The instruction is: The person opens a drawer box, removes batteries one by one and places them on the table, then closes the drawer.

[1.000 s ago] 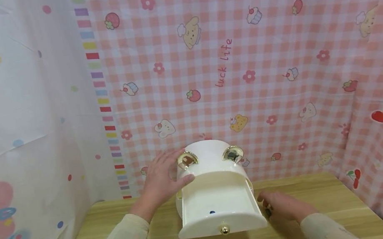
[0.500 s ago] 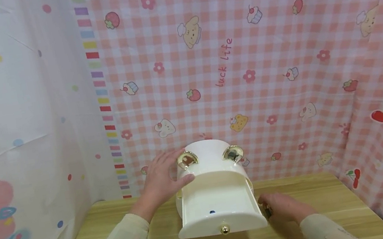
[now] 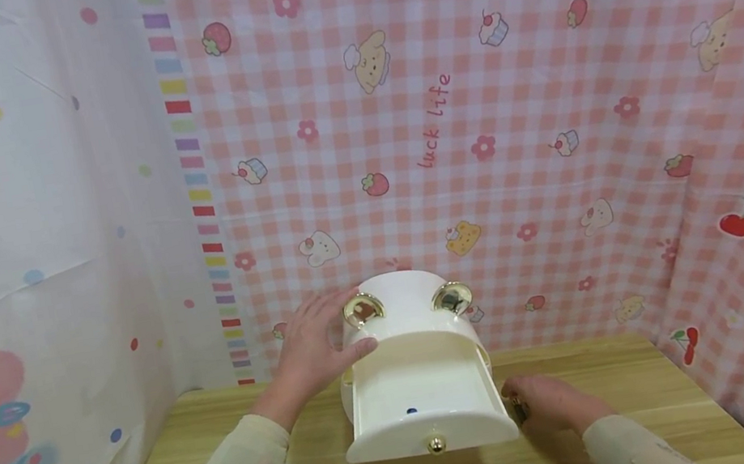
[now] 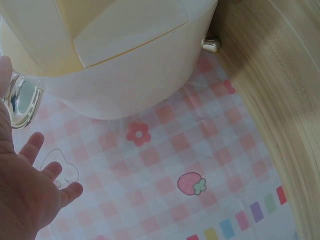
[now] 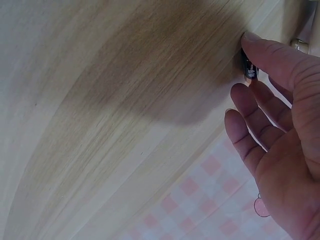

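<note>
A white storage box (image 3: pixel 405 296) with two gold-rimmed round eyes stands on the table. Its drawer (image 3: pixel 435 390), with a gold knob (image 3: pixel 436 444) on the front, is pulled out. Inside lies a small dark blue thing (image 3: pixel 412 411), mostly hidden by the drawer front. My left hand (image 3: pixel 317 348) rests on the box's left side, thumb at the front upper edge and fingers spread in the left wrist view. To the right of the drawer, low over the table, my right hand (image 3: pixel 555 401) pinches a small black battery (image 5: pixel 249 66) with a copper-coloured end between thumb and fingers.
The wooden table (image 3: pixel 602 456) ends at a pink checked cloth (image 3: pixel 508 119) close behind the box. White printed cloth (image 3: pixel 27 199) hangs on the left. A gold foot (image 4: pixel 210 45) sticks out under the box.
</note>
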Action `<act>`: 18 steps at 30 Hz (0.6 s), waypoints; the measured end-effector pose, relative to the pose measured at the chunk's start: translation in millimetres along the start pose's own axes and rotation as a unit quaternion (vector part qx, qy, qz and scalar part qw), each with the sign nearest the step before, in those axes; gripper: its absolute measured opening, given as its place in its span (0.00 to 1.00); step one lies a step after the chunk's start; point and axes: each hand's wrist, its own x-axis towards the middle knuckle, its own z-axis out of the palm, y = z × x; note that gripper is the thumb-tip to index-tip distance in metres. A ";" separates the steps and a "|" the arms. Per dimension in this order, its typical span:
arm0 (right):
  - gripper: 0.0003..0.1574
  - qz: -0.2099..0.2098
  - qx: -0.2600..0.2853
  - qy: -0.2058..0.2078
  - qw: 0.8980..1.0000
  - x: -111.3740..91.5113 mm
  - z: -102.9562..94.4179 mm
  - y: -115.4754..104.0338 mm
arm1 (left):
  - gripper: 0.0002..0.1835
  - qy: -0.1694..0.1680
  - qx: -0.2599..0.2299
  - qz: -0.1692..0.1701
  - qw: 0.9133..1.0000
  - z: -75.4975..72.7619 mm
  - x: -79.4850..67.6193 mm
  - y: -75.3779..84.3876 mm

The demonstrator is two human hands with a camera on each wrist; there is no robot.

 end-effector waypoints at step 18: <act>0.23 0.022 0.037 0.014 0.999 -8.9 -13.0 2.5 | 0.46 0.002 -0.003 0.002 1.000 -0.1 -0.6 1.1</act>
